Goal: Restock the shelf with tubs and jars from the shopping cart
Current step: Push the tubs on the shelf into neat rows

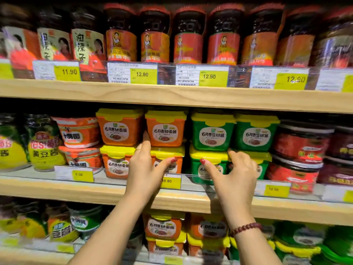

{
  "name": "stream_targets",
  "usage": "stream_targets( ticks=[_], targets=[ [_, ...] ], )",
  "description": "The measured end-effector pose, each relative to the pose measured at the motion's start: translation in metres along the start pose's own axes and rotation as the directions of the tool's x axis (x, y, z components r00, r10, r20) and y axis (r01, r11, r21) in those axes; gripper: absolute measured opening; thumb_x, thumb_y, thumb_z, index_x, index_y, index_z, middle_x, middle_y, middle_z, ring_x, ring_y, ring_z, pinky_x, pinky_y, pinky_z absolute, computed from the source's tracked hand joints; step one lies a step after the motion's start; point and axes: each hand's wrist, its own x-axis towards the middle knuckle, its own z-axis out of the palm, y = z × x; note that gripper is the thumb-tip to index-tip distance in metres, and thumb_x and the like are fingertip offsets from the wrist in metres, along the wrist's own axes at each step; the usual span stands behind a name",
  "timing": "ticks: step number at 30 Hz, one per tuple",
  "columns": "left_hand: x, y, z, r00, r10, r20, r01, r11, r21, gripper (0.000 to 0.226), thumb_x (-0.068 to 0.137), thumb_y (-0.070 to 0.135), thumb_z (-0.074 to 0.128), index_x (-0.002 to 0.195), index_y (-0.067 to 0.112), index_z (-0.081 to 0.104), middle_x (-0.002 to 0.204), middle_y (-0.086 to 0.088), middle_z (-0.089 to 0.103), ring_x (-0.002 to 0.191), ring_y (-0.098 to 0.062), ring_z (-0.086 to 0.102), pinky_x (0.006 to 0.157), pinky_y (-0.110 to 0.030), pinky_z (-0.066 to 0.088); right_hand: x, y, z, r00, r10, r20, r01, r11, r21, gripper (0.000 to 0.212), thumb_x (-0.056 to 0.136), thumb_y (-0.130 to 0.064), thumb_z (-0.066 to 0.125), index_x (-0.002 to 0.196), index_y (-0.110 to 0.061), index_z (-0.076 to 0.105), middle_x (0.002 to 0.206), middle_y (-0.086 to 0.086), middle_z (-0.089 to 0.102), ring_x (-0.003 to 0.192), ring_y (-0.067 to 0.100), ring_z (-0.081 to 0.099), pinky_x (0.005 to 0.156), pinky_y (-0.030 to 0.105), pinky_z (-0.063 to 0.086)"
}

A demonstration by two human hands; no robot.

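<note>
**Both hands at the sauce tubs on the middle shelf**

On the middle shelf (95, 190), at the centre of view, stand orange tubs (120, 129) with yellow lids, two stacks of two, each labelled "6月香甜面酱". At 3 o'clock of them stand green tubs (213, 132), stacked the same way and reading "6月香豆瓣酱".

The left hand (145, 169) lies against the lower orange pair. Its grip is spread, with the fingers pointing to 12 o'clock along the gap between the stacks and the thumb stretched to 3 o'clock across a tub front.

The right hand (235, 175) is spread too. Its thumb tip rests on the lower green tub (208, 157), and its fingers reach toward 12 o'clock at the seam between the green stacks.

At 9 o'clock sits a jar (45, 150) marked "黄豆酱". Yellow price tags (83, 175) below read 5.00 and 10.90.

On the upper shelf, red-lidded jars (120, 35) stand over tags reading 11.90, 12.80 and 12.90. The leftmost labels read "油辣子".
</note>
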Motion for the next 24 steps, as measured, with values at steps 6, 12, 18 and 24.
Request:
stream_targets(
  ticks=[6, 12, 18, 24],
  targets=[
    [-0.001, 0.001, -0.003, 1.000, 0.031, 0.004, -0.030, 0.999, -0.037, 0.043, 0.074, 0.030, 0.077, 0.093, 0.009, 0.044, 0.092, -0.007, 0.054, 0.084, -0.024, 0.050, 0.063, -0.021, 0.026, 0.001, -0.002, 0.001, 1.000, -0.005, 0.005, 0.006, 1.000, -0.010, 0.064, 0.070, -0.044, 0.079, 0.113, 0.002, 0.065, 0.106, 0.013, 0.063, 0.107, 0.030, 0.049, 0.084, 0.032, 0.039],
    [-0.003, 0.019, 0.001, 0.992, -0.125, -0.021, 0.125, 0.992, -0.018, 0.081, 0.062, 0.061, 0.073, 0.116, 0.007, 0.046, 0.115, -0.010, 0.055, 0.106, -0.030, 0.053, 0.080, -0.037, 0.045, -0.002, -0.002, 0.000, 1.000, -0.006, 0.011, 0.006, 1.000, -0.012, 0.066, 0.072, -0.044, 0.078, 0.118, 0.002, 0.063, 0.112, 0.013, 0.061, 0.112, 0.029, 0.046, 0.088, 0.034, 0.041],
    [0.000, 0.037, 0.010, 0.952, -0.289, -0.104, 0.290, 0.957, -0.013, 0.066, 0.071, 0.057, 0.069, 0.110, 0.008, 0.048, 0.111, -0.010, 0.055, 0.104, -0.031, 0.054, 0.070, -0.037, 0.041, -0.002, -0.003, -0.002, 1.000, -0.020, 0.017, 0.020, 1.000, -0.010, 0.066, 0.074, -0.046, 0.076, 0.120, 0.001, 0.062, 0.112, 0.012, 0.060, 0.112, 0.027, 0.046, 0.087, 0.030, 0.038],
    [-0.001, 0.036, 0.012, 0.958, -0.265, -0.111, 0.269, 0.963, 0.016, 0.072, 0.067, 0.061, 0.070, 0.108, 0.007, 0.047, 0.110, -0.011, 0.055, 0.103, -0.033, 0.054, 0.072, -0.037, 0.043, -0.002, -0.001, -0.001, 0.999, -0.035, 0.002, 0.035, 0.999, -0.024, 0.071, 0.071, -0.049, 0.076, 0.118, 0.001, 0.063, 0.110, 0.012, 0.061, 0.109, 0.028, 0.048, 0.086, 0.034, 0.042]
  ],
)
